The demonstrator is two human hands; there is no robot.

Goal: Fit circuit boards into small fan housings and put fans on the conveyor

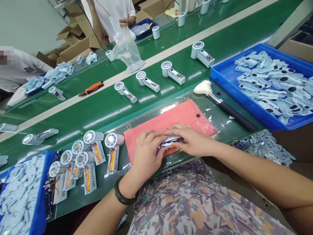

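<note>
On a pink mat (pixel 166 119) at the bench's near edge, both hands close around a handheld fan (pixel 171 141), of which a strip of the handle with dark and silvery parts shows. My left hand (pixel 148 151) grips its left end, a dark bangle on the wrist. My right hand (pixel 188 138) presses on its right end with bent fingers. Most of the fan is hidden under the fingers. Left of the mat lies an opened handheld fan (pixel 114 140) with an orange battery in its handle, beside several similar fans (pixel 83 160).
A wrapped-head mallet (pixel 230 112) with a black handle lies right of the mat. Blue trays of pale plastic parts (pixel 276 81) flank the bench. Assembled fans (pixel 148 81) and orange pliers (pixel 91 88) lie on the green conveyor (pixel 102 111). A co-worker (pixel 110 16) handles a plastic bag (pixel 128 49) opposite.
</note>
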